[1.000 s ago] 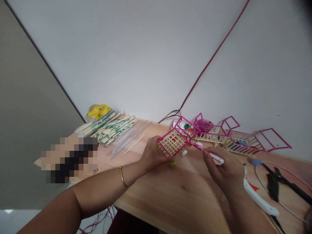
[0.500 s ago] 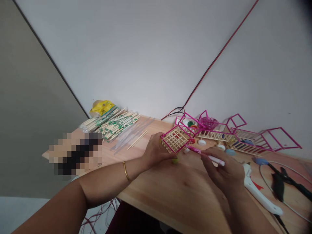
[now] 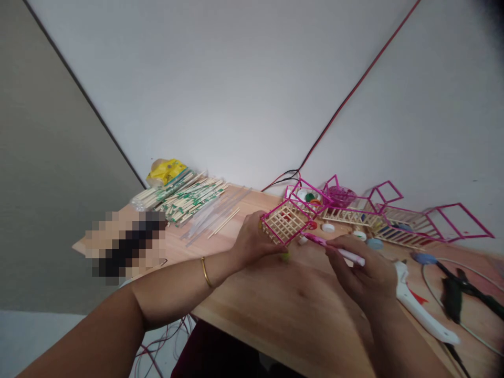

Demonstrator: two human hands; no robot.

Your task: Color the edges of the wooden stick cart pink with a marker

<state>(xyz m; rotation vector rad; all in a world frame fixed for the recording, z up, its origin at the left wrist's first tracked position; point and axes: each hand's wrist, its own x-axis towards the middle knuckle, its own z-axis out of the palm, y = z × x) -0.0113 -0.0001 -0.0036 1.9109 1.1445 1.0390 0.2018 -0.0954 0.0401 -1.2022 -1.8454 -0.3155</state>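
My left hand (image 3: 255, 236) grips a small stick model (image 3: 286, 223) by its left side. The model is a lattice of pale wooden sticks with a bright pink border and a pink frame rising at the back. In my right hand (image 3: 364, 270) is a pen (image 3: 352, 256) with a white barrel and a pink-smeared front end. Its tip points left, close to the model's right corner; whether it touches cannot be made out. A yellow-green cap (image 3: 285, 256) lies just below my left fingers.
Several pink-framed stick models (image 3: 405, 226) stand along the wall, near a pink basket (image 3: 340, 197) and bottle caps (image 3: 328, 228). A white glue gun (image 3: 425, 310) and black pliers (image 3: 466, 286) lie right. Wooden sticks (image 3: 195, 202), clear glue sticks (image 3: 212, 210) and a yellow bag (image 3: 167, 170) lie left.
The whole view has shifted slightly. Both hands keep their holds, and the pen tip stays near the model's right corner.
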